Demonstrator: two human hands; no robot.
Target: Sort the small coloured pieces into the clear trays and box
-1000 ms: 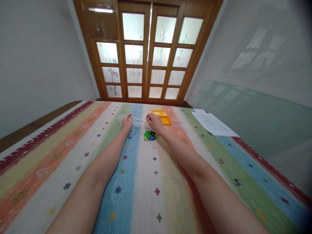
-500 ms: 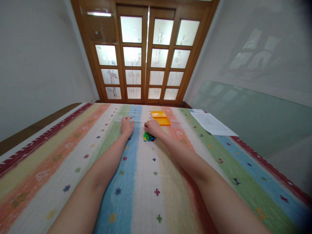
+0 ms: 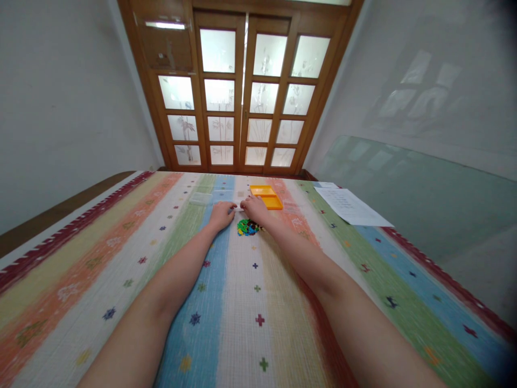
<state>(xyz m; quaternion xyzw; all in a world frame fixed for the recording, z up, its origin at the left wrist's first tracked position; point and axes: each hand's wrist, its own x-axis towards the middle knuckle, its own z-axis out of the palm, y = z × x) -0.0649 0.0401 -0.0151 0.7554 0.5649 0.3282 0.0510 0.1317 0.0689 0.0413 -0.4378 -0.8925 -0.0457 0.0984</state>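
Observation:
My left hand [image 3: 222,215] and my right hand [image 3: 253,209] are close together over the far part of the table, fingertips almost meeting. The fingers of both are bent and closed around something small and whitish between them, too small to name. Just below my right hand lies a pile of small pieces [image 3: 246,227] in green, blue, yellow and dark colours. An open yellow two-part case [image 3: 271,202] sits right behind my right hand, which partly covers its left edge. Left of my left hand lies a clear plastic tray or packet [image 3: 201,199].
The table wears a striped cloth [image 3: 238,334] with small printed figures. Printed paper sheets [image 3: 351,207] lie at the far right. Behind the table stand wooden doors with glass panes [image 3: 241,97]; a pale glass panel [image 3: 404,183] leans along the right wall.
My left hand has moved right and nearer, away from the clear plastic and up to my right hand. My right hand has shifted only slightly, and more of the pile shows.

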